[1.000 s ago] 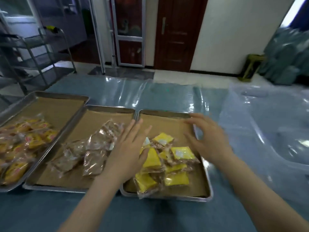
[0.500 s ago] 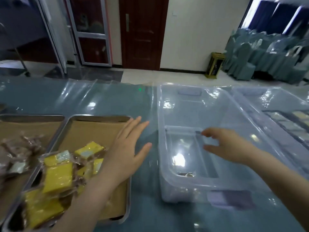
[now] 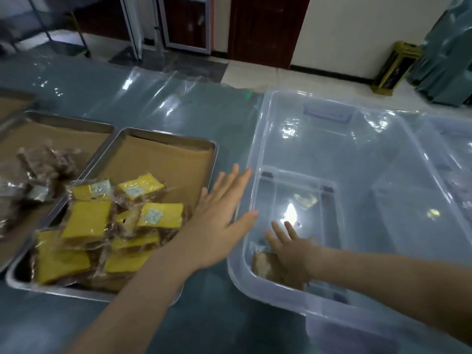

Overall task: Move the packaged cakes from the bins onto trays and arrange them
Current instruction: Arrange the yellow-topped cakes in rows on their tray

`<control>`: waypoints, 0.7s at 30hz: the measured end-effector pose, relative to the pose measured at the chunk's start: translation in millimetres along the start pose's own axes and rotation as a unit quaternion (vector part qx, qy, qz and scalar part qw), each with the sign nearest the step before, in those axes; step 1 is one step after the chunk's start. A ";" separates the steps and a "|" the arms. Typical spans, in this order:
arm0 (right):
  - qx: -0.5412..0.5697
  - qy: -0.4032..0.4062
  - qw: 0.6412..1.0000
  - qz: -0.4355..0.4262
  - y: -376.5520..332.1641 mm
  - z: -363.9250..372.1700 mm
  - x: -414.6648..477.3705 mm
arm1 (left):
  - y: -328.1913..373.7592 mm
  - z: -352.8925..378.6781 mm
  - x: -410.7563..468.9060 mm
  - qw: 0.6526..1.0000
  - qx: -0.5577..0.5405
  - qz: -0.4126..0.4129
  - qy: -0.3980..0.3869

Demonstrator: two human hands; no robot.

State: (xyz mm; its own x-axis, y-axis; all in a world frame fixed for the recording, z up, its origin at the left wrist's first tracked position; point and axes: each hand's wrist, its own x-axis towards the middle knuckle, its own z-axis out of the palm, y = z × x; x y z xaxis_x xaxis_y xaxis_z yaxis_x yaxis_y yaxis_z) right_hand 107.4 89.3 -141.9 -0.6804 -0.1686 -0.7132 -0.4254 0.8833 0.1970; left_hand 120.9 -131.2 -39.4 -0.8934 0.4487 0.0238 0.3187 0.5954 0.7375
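Cakes in yellow wrappers (image 3: 86,218) lie heaped at the near end of a paper-lined metal tray (image 3: 166,164) on the counter (image 3: 143,325), with brown-wrapped cakes (image 3: 48,162) on the next tray (image 3: 51,134) to its left. Just right of them stands a clear plastic bin (image 3: 256,149), where the right hand (image 3: 293,254) reaches in, fingers straight and apart, over a brown packaged cake (image 3: 264,265) in the near left corner; whether it touches the cake I cannot tell. The left hand (image 3: 219,223) hovers flat between tray and bin, fingers straight, slightly spread, holding nothing.
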 end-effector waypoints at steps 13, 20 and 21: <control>-0.025 0.231 0.972 -0.032 20.3 -35.8 -14.4 | -2.6 -2.2 -9.4 0.999 0.017 -0.007 -0.028; 0.106 0.375 0.920 0.045 40.5 -90.8 -95.7 | -2.0 -2.7 -14.3 1.000 -0.020 0.004 0.014; 0.157 0.382 0.909 0.052 40.6 -99.0 -110.1 | -1.0 -3.8 -16.6 0.999 -0.034 0.010 0.022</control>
State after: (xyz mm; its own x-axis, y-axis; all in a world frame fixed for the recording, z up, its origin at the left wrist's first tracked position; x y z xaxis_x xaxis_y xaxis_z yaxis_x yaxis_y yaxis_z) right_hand 105.9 100.5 11.2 -0.9740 -0.2265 -0.0029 -0.2261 0.9728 -0.0501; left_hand 134.2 -141.7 -38.0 -0.9005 0.4297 0.0667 0.3154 0.5400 0.7804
